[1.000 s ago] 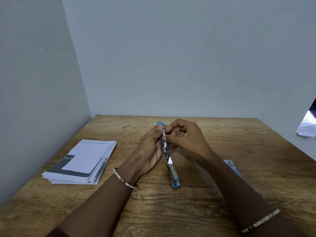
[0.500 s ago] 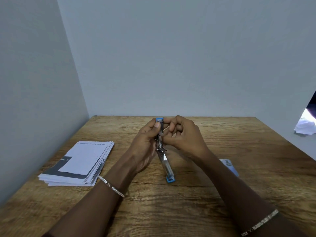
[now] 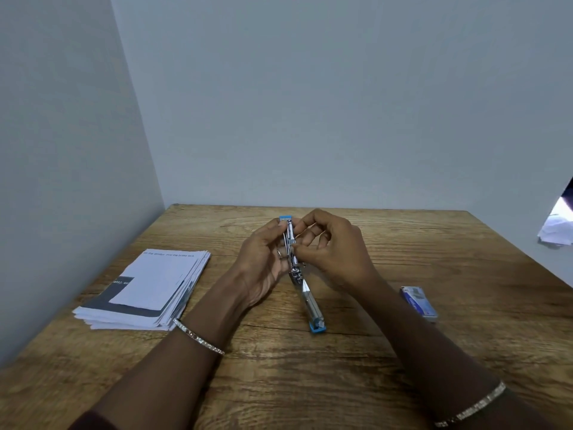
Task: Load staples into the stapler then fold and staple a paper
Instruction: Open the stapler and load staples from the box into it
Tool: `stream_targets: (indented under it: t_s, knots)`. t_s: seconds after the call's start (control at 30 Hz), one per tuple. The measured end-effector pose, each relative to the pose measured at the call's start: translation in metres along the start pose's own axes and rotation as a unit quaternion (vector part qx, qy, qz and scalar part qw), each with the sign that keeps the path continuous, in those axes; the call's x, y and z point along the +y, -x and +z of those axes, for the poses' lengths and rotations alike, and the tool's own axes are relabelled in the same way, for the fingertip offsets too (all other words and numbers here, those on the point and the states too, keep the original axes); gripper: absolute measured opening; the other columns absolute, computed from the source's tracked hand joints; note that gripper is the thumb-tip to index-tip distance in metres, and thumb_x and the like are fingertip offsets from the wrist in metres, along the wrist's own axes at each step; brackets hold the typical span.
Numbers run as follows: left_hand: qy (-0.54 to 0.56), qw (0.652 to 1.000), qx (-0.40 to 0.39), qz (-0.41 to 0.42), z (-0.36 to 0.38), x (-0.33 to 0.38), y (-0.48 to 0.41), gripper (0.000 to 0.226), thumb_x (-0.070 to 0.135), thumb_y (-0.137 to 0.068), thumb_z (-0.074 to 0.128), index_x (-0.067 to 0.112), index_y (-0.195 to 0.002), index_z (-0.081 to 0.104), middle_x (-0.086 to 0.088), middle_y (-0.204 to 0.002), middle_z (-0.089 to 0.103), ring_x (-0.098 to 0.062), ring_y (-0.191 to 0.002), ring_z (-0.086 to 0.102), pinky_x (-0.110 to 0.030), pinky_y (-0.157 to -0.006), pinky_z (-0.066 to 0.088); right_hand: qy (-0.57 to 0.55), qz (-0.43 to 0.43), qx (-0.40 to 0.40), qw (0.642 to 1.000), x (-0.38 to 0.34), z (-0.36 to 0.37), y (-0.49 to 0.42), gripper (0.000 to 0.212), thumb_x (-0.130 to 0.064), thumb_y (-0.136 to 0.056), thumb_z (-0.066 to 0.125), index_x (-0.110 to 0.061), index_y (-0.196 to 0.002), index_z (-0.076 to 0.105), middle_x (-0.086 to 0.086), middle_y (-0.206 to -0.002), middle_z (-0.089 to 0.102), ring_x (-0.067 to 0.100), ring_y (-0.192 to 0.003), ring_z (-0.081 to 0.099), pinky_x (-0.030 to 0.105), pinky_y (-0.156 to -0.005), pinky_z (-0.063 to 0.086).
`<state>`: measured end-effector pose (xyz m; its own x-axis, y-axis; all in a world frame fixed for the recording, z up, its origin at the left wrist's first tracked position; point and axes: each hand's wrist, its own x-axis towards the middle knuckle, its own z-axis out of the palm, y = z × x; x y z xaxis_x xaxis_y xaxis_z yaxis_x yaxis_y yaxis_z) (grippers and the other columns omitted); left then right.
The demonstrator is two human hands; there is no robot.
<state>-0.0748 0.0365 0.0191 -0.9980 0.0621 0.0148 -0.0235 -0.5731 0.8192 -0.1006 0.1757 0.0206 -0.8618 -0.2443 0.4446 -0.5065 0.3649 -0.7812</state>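
Note:
A blue and silver stapler lies hinged wide open in the middle of the wooden table, one blue end toward me and the other raised between my hands. My left hand grips the raised half from the left. My right hand pinches the metal staple channel from the right; whether staples are between the fingers is too small to tell. A small blue staple box rests on the table to the right. A stack of printed paper lies at the left.
Grey walls close the table at the back and left. A crumpled white sheet shows at the right edge, beyond the table.
My hands stay on the open stapler. My right fingers have shifted along the metal channel. The camera has tilted slightly.

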Motion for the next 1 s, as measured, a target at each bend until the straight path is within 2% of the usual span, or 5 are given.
stream_targets:
  t_s: [0.13,0.33,0.57,0.77,1.0]
  knots:
    - [-0.082,0.996,0.035,-0.005,-0.006,-0.002,-0.004,0.028,0.013,-0.105,0.041,0.001,-0.125,0.056,-0.025,-0.132,0.064,-0.04,-0.121,0.063,-0.063,-0.104,0.046,0.03,0.003,-0.015,0.999,-0.001,0.001,0.0,0.019,-0.014,-0.069,0.078,-0.025,-0.084,0.073,-0.006,-0.069,0.072,0.001,-0.045,0.05,0.025,-0.057,0.043]
    - [-0.148,0.988,0.036,-0.011,-0.011,-0.003,-0.008,0.026,0.015,-0.105,0.041,0.002,-0.115,0.061,-0.026,-0.117,0.066,-0.038,-0.102,0.066,-0.068,-0.1,0.047,0.112,-0.016,-0.036,0.993,-0.005,-0.007,-0.001,0.012,-0.02,-0.071,0.08,-0.029,-0.077,0.076,-0.011,-0.066,0.073,-0.012,-0.05,0.056,0.023,-0.064,0.037]
    - [-0.184,0.982,0.019,-0.029,-0.011,-0.006,-0.009,0.023,0.013,-0.104,0.041,0.004,-0.106,0.063,-0.015,-0.093,0.072,-0.024,-0.074,0.069,-0.046,-0.076,0.061,0.152,-0.013,-0.099,0.983,-0.003,-0.014,-0.006,0.009,-0.025,-0.067,0.077,-0.03,-0.075,0.075,-0.015,-0.062,0.071,-0.007,-0.054,0.059,0.037,-0.078,0.054]
    - [-0.177,0.984,0.017,-0.032,-0.01,-0.007,-0.008,0.024,0.013,-0.104,0.04,0.004,-0.108,0.062,-0.015,-0.091,0.072,-0.022,-0.071,0.07,-0.043,-0.072,0.062,0.128,-0.034,-0.133,0.982,-0.003,-0.017,-0.006,0.012,-0.01,-0.075,0.076,-0.022,-0.074,0.073,-0.014,-0.059,0.065,-0.004,-0.053,0.059,0.018,-0.062,0.045]
    - [-0.157,0.986,0.039,-0.034,-0.008,-0.006,-0.007,0.026,0.014,-0.105,0.04,0.003,-0.107,0.063,-0.013,-0.09,0.074,-0.021,-0.073,0.073,-0.041,-0.074,0.063,0.105,-0.076,-0.158,0.979,0.0,-0.021,-0.006,0.008,-0.006,-0.081,0.075,-0.014,-0.081,0.073,-0.016,-0.066,0.064,-0.006,-0.058,0.057,0.01,-0.057,0.042]
